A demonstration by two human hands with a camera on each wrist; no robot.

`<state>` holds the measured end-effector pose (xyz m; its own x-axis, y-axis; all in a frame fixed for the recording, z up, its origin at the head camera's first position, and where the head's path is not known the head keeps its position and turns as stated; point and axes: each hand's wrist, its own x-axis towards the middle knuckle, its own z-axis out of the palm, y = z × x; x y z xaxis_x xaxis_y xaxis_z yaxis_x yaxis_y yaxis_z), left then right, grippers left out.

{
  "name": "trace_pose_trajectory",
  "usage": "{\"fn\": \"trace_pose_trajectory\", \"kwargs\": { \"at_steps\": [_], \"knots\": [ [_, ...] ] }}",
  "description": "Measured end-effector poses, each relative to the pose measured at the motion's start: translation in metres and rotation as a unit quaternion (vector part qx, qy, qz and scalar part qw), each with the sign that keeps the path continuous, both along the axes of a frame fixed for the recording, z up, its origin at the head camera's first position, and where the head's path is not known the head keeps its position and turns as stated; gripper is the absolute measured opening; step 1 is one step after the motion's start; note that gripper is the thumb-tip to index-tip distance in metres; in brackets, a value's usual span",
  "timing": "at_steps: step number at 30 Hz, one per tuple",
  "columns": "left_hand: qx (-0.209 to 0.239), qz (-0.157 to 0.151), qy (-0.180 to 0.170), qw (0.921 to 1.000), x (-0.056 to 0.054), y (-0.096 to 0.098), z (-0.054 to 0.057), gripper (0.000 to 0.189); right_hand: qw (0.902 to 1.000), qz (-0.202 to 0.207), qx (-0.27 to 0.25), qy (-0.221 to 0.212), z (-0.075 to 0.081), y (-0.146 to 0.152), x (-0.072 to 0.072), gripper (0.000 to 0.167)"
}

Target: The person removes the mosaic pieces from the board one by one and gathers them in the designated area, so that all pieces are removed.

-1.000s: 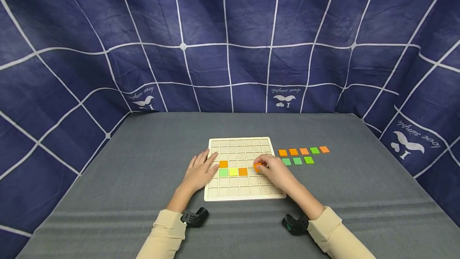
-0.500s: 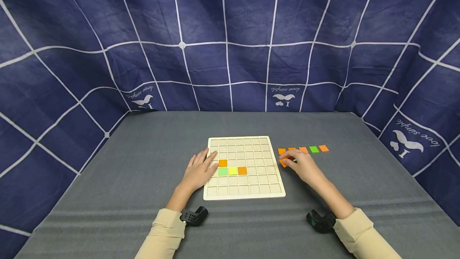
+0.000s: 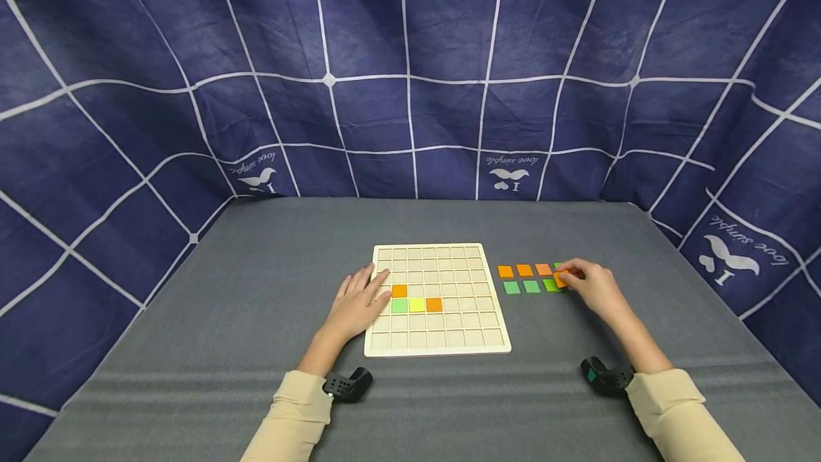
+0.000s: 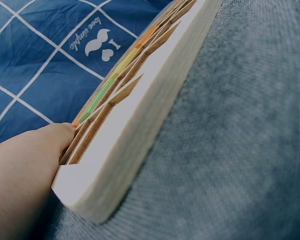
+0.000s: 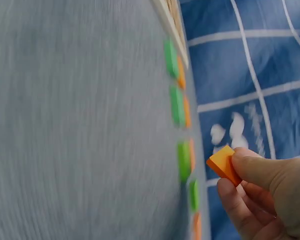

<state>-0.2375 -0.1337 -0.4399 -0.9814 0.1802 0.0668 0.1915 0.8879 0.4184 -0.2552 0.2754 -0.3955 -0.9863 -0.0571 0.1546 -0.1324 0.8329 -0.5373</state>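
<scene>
A pale wooden grid board lies on the grey cloth, with orange, light green, yellow and darker orange square tiles set in its cells. My left hand rests on the board's left edge, fingers spread out over it; in the left wrist view the hand lies along the board's side. Between thumb and fingertips, my right hand pinches an orange tile, held over the right end of the loose tile rows. It partly covers a green tile, and the rightmost orange tile is hidden in the head view.
Right of the board, two rows of loose tiles lie on the cloth: orange ones in the back row, green ones in front. A blue curtain with white lines stands behind and along both sides.
My right hand, pinching the orange tile, has moved right from over the board, past the loose tiles to their far end. The left hand stays on the board's edge.
</scene>
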Motion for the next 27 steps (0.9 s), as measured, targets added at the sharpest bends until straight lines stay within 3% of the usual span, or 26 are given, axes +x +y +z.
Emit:
{"fn": "trace_pose_trajectory", "kwargs": {
  "at_steps": [10,27],
  "knots": [
    [-0.002,-0.001,0.003,1.0000,-0.001,0.001,0.000,0.053,0.9989,-0.035,0.008,-0.031,-0.012,0.023,-0.005,0.025],
    [-0.006,-0.001,0.004,1.0000,-0.001,0.000,-0.002,0.054,0.9984,-0.020,0.022,-0.048,-0.016,0.021,-0.011,0.025]
  ]
}}
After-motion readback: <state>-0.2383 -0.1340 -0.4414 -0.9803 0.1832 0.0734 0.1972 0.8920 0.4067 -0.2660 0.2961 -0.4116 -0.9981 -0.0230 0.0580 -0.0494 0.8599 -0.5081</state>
